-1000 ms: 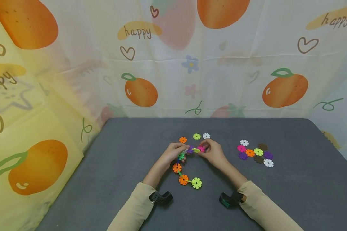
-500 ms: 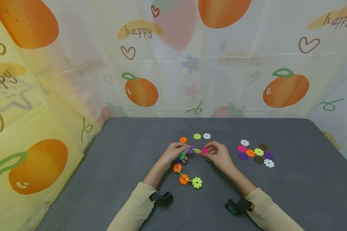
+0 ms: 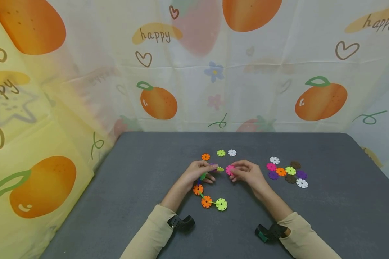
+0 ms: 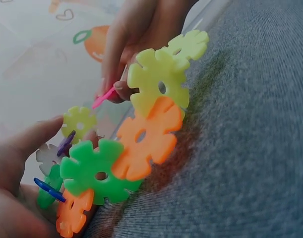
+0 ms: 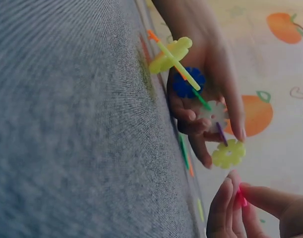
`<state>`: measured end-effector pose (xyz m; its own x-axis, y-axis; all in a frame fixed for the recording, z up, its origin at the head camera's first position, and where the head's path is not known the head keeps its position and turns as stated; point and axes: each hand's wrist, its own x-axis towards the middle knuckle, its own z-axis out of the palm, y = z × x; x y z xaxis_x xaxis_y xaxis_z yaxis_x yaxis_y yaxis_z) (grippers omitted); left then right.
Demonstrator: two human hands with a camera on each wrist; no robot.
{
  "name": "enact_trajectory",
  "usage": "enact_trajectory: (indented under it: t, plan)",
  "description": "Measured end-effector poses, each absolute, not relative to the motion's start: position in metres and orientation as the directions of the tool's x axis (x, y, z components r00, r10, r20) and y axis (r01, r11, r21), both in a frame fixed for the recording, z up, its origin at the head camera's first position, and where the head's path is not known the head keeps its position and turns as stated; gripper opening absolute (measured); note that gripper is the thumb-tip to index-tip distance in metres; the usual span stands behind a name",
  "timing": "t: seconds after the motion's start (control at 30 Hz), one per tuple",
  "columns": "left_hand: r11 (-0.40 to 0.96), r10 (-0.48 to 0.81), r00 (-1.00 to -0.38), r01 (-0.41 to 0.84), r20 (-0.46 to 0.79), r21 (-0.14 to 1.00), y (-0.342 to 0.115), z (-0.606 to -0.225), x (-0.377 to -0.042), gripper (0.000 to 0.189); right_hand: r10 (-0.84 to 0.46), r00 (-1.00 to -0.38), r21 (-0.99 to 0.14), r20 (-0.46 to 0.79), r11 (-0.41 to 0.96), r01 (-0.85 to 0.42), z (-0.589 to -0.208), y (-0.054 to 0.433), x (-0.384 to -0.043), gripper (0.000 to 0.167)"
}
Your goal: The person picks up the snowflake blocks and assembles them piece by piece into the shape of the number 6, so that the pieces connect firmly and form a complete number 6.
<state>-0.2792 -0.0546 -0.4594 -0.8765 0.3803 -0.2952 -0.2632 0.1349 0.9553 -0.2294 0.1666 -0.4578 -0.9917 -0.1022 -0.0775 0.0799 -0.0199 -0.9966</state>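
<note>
A chain of interlocked notched plastic discs runs from a yellow-green disc (image 3: 221, 204) through two orange discs (image 3: 206, 201) up to my left hand (image 3: 199, 173). In the left wrist view, a green disc (image 4: 94, 171), a blue one (image 4: 49, 189) and a purple one (image 4: 66, 144) also belong to it. My left hand holds the chain near its upper end, thumb and fingers at the last yellow-green disc (image 5: 228, 154). Across a small gap, my right hand (image 3: 249, 176) pinches a pink disc (image 3: 229, 170) edge-on to that end. The left fingers partly hide the linked pieces.
Loose orange (image 3: 205, 157), yellow-green (image 3: 221, 153) and white discs (image 3: 232, 153) lie behind my hands on the grey table (image 3: 142, 158). To the right, several more discs lie in a cluster around an orange disc (image 3: 281, 171). A printed curtain (image 3: 188, 72) hangs behind the table.
My right hand has drawn slightly right with the pink disc, which now stands apart from the chain's end. My left fingers have shifted right along the chain toward its last yellow-green disc.
</note>
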Motion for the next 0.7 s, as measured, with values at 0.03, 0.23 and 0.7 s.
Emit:
enact_trajectory:
  t: [0.03, 0.23, 0.7]
  plan:
    - [0.127, 0.380, -0.877, -0.267, -0.296, 0.955, -0.054, -0.459, -0.279, 0.030, -0.108, -0.991, -0.996, -0.083, -0.018, 0.086, -0.458, 0.167, -0.230, 0.038]
    - [0.119, 0.386, -0.874, -0.270, -0.295, 0.955, -0.051, -0.457, -0.277, 0.028, -0.132, -0.986, -0.995, -0.100, -0.016, 0.103, -0.459, 0.166, -0.230, 0.040]
    - [0.106, 0.407, -0.876, -0.235, -0.258, 0.966, -0.043, -0.456, -0.272, 0.024, -0.088, -0.981, -0.985, -0.174, 0.004, 0.174, -0.456, 0.162, -0.227, 0.036]
